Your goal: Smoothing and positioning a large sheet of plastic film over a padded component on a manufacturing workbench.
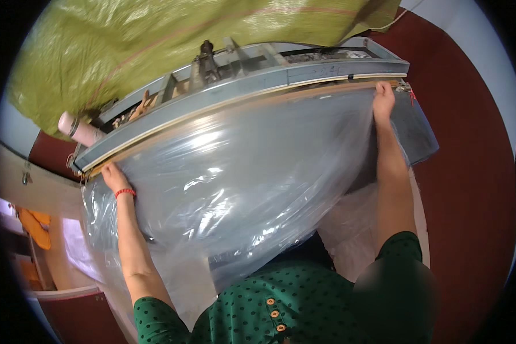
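A wide sheet of clear plastic film [258, 149] is drawn along the front of a long grey metal frame [241, 85], its lower part hanging in loose, shiny folds toward my body. My left hand [114, 177], with a red bracelet at the wrist, is closed on the film's far edge near the frame's left end. Near the right end, my right hand [383, 101] pinches the same edge. Both arms are stretched forward. Between the hands the edge lies close along a brownish strip [315, 90] on the frame's front.
A pink bottle [81, 129] leans at the frame's left end. Behind the frame spreads a yellow-green tarp [155, 40]. Small items and a dark upright fitting [208, 60] sit inside the frame. Dark red floor [464, 189] lies to the right, an open cabinet [57, 252] to the left.
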### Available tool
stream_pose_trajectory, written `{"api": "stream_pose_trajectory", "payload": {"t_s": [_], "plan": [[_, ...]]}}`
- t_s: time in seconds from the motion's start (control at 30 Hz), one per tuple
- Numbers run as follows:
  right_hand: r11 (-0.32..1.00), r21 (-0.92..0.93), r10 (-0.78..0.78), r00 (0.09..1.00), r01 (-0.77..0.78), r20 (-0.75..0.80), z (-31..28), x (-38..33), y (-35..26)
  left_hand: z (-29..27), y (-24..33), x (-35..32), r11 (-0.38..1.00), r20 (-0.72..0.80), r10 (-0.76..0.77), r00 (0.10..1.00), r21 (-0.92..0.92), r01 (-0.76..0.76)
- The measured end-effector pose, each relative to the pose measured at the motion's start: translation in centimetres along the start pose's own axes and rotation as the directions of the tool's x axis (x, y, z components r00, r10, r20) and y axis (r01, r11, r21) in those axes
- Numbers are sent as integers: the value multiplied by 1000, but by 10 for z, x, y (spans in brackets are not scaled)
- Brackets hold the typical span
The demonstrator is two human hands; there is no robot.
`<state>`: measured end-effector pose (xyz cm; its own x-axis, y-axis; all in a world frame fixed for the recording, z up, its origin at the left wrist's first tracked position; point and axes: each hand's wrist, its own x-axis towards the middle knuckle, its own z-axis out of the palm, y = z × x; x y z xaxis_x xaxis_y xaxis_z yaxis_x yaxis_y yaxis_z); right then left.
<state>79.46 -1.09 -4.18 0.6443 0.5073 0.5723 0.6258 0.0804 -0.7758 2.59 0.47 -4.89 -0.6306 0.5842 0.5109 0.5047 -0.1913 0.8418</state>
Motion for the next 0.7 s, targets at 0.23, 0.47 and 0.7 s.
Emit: {"api": "stream_pose_trajectory", "payload": {"t_s": [0.23,0.47,0.7], "plan": [[990,130,60,992,-45,-115,-1,12,24,32,3,0,956,176,-126,976,-241,167],[989,-113,60,956,-95,-286,7,17,20,12,-2,9,962,235,-126,964,-207,176],[967,-245,-18,947,-65,-321,6,12,-7,12,15,5,924,54,-239,970,-295,244]]}}
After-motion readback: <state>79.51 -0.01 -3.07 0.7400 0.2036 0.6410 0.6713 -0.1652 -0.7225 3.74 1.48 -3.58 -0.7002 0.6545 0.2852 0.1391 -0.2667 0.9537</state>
